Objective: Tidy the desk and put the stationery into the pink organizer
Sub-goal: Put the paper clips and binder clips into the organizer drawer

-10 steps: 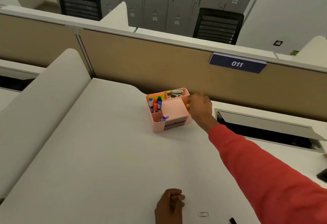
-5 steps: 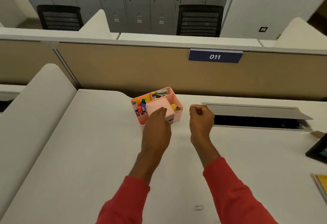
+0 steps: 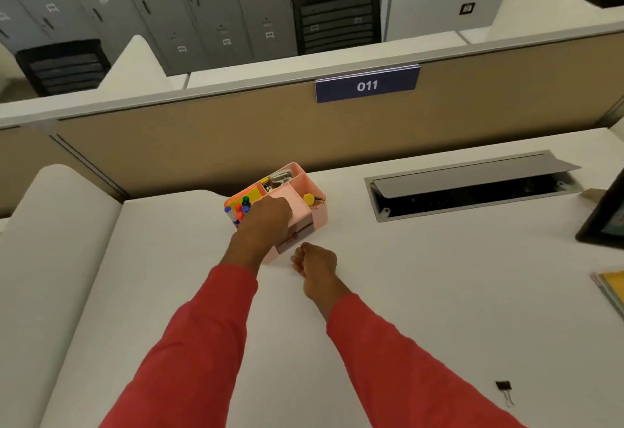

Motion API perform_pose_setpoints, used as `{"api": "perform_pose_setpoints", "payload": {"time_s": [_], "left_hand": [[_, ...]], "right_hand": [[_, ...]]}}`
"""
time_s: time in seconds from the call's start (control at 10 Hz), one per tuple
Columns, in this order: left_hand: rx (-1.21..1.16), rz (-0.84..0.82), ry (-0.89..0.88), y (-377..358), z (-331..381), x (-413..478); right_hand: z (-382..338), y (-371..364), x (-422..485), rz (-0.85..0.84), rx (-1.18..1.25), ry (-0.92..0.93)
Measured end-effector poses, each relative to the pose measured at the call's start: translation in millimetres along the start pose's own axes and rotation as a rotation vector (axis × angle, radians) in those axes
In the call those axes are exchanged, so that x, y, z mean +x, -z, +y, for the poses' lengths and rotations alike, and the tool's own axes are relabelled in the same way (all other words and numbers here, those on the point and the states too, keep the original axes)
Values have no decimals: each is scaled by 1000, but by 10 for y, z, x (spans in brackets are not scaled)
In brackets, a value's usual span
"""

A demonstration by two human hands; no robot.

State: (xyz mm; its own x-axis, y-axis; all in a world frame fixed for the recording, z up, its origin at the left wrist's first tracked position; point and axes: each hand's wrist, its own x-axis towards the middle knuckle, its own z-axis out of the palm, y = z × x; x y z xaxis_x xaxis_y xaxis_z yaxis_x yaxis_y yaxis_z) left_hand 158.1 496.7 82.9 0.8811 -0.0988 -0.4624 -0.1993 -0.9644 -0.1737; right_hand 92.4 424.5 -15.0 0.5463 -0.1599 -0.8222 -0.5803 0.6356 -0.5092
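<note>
Organizer, pink and boxy with rounded corners, stood on the white desk at its far side, close to the tan partition and left of the open cable hatch. Thin walls split it into compartments. Markers with blue, orange, green and purple caps stood upright at its left end. A yellow and orange pad filled the far-left slot. Silver clips lay in the far slot, and a round yellow piece sat in the right one. A flat pink lid covered the middle, and a grey drawer front faced me on the near side.

My left hand lay over the organizer's near-left part, knuckles up and fingers bent down onto it; I could not tell whether they pinched anything. My right hand sat on the desk just near of the organizer's near corner, clenched in a fist with nothing showing in it.

A black binder clip lay well apart on the near right of the desk. A yellow folder and a dark frame showed at the right edge.
</note>
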Motion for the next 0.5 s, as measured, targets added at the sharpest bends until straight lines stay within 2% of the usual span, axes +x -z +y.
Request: {"api": "perform_pose_setpoints", "payload": {"time_s": [0.3,0.4,0.5], "left_hand": [[-187,103,23,-213,-38,134],[-250,6,47,-173,-45,138],[-228,11,26,-172,-59,141]], "right_hand": [[10,-193,110,95,-214,93],[-3,-206,89,102,-230,65],[-28,-198,102,59,-259,61]]}}
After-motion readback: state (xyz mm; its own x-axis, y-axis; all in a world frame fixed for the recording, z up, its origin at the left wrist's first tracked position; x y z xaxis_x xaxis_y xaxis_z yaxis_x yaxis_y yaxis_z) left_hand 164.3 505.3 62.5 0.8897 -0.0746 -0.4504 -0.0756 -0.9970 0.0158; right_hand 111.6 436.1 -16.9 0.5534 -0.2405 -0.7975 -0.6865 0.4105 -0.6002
